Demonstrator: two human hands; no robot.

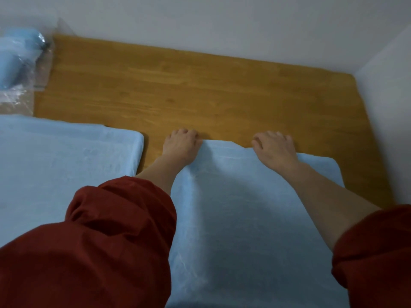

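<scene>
On the wooden table (200, 90), near side: light-blue towel (244, 218), spread flat. Left hand (181, 145) and right hand (274, 150), fingers curled, grip its far edge. Step judged: starting a fold. Next move: lift both corners evenly, draw nearward. Second towel (66, 156): table's left.
</scene>
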